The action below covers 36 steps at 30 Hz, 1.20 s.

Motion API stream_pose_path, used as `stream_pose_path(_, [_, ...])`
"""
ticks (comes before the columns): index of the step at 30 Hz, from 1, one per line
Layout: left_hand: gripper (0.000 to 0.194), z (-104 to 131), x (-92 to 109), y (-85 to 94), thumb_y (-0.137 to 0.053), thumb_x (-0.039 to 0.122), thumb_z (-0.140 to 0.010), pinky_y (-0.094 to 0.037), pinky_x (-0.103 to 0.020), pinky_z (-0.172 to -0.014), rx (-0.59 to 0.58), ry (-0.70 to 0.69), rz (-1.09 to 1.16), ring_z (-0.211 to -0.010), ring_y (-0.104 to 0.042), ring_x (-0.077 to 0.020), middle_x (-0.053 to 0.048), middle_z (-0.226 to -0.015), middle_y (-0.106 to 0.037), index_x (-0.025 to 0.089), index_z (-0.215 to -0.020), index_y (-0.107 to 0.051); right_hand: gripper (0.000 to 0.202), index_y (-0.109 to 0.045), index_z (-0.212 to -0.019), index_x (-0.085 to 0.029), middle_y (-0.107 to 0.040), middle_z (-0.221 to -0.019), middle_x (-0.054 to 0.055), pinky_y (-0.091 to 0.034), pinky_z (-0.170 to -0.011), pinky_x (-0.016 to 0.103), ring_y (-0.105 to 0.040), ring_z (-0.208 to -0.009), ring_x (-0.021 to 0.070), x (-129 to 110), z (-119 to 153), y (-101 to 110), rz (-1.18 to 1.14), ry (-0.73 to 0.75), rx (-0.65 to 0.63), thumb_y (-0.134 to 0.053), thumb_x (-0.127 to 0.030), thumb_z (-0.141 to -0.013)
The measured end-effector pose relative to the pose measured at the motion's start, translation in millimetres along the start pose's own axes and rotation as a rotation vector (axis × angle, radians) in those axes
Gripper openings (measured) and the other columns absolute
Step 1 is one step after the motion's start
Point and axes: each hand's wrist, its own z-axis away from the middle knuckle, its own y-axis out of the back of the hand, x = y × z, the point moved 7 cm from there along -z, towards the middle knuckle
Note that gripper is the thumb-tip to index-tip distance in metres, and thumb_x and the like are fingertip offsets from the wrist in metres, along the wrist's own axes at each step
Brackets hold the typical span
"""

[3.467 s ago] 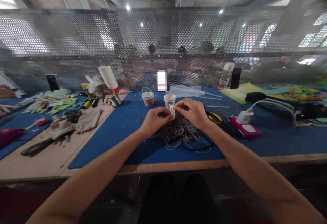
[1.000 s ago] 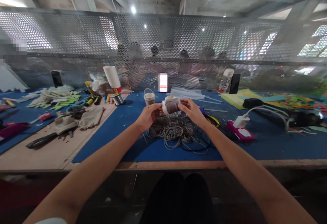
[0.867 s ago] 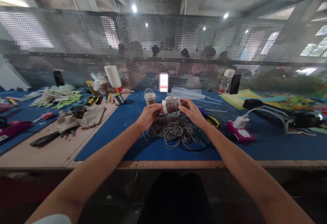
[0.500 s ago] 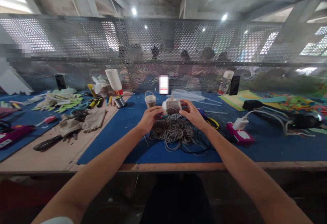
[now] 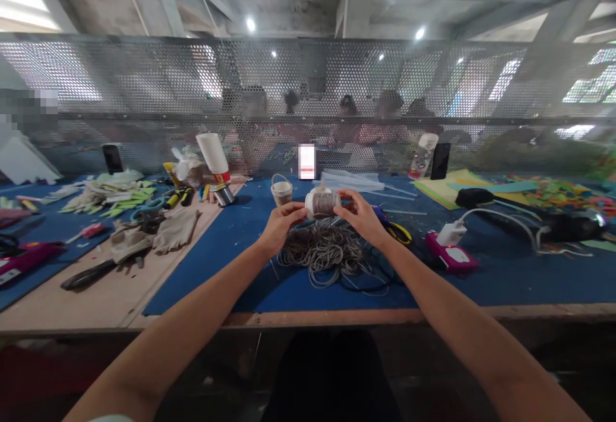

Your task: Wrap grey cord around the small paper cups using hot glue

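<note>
Ahead of me, the left hand (image 5: 282, 226) and right hand (image 5: 360, 215) grip a white-and-grey cord-wrapped cup (image 5: 322, 204) above tangled grey cord (image 5: 325, 252).

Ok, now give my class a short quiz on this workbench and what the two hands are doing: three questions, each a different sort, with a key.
1. The left hand and right hand are together holding:
a) a glove
b) a wrapped cup
c) a phone

2. True or false: the handled cup stands upright on the blue mat.

3. Fill in: the tangled grey pile is made of ____.

Key: 1 b; 2 true; 3 cord
</note>
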Motion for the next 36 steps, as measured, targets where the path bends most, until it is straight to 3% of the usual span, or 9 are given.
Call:
stream_pose_path(4, [0.024, 0, 0, 0.1, -0.083, 0.033, -0.069, -0.048, -0.027, -0.078, 0.005, -0.012, -0.027, -0.081, -0.062, -0.0143, -0.003, -0.086, -0.071, 0.017, -0.087, -0.078, 0.047, -0.054, -0.123, -0.025, -0.059, -0.126, 0.007, -0.054, -0.084, 0.037, -0.064, -0.091, 0.0188, -3, 1, 0, -0.037, 0.020, -0.003, -0.068, -0.036, -0.080])
stream_pose_path(9, [0.024, -1, 0, 1.1, -0.082, 0.034, -0.071, -0.048, -0.028, -0.081, 0.008, -0.057, -0.061, -0.080, -0.061, -0.0145, -0.004, -0.085, -0.071, 0.017, -0.087, -0.078, 0.049, -0.052, -0.124, -0.026, -0.057, -0.130, 0.008, -0.051, -0.097, 0.043, -0.064, -0.100, 0.0208, -2, 1, -2, -0.013, 0.082, -0.009, -0.067, -0.028, -0.077])
stream_pose_path(13, [0.024, -2, 1, 2.5, -0.081, 0.034, -0.072, -0.047, -0.029, -0.080, 0.008, -0.084, -0.093, -0.079, -0.060, -0.0138, -0.003, -0.085, -0.071, 0.018, -0.089, -0.078, 0.058, -0.049, -0.131, -0.026, -0.056, -0.132, 0.009, -0.053, -0.096, 0.042, -0.064, -0.105, 0.0223, 5, -1, -2, -0.051, 0.069, -0.002, -0.071, -0.033, -0.078])
stream_pose_path(17, [0.026, 0, 2, 0.8, -0.082, 0.037, -0.071, -0.047, -0.031, -0.081, 0.010, -0.087, -0.146, -0.077, -0.061, -0.0152, -0.003, -0.083, -0.072, 0.017, -0.088, -0.078, 0.053, -0.054, -0.126, -0.025, -0.062, -0.125, 0.009, -0.054, -0.094, 0.043, -0.066, -0.105, 0.0246, 7, -1, -1, -0.038, 0.051, 0.000, -0.073, -0.041, -0.078])
stream_pose_path(25, [0.030, 2, 4, -4.2, -0.082, 0.039, -0.072, -0.048, -0.032, -0.085, -0.006, -0.116, -0.190, -0.083, -0.063, -0.0175, -0.005, -0.088, -0.074, 0.017, -0.091, -0.078, 0.053, -0.054, -0.125, -0.026, -0.062, -0.127, 0.009, -0.052, -0.098, 0.045, -0.064, -0.111, 0.0259, 3, -1, -3, -0.008, 0.112, -0.011, -0.073, -0.037, -0.077])
stream_pose_path(36, [0.032, 6, 8, -13.0, -0.082, 0.041, -0.070, -0.047, -0.030, -0.078, -0.044, -0.146, -0.259, -0.078, -0.061, -0.0172, -0.005, -0.086, -0.074, 0.016, -0.088, -0.078, 0.051, -0.054, -0.119, -0.023, -0.063, -0.122, 0.010, -0.051, -0.093, 0.043, -0.063, -0.106, 0.0250, 7, 1, -4, 0.102, 0.092, 0.056, -0.073, -0.045, -0.078])
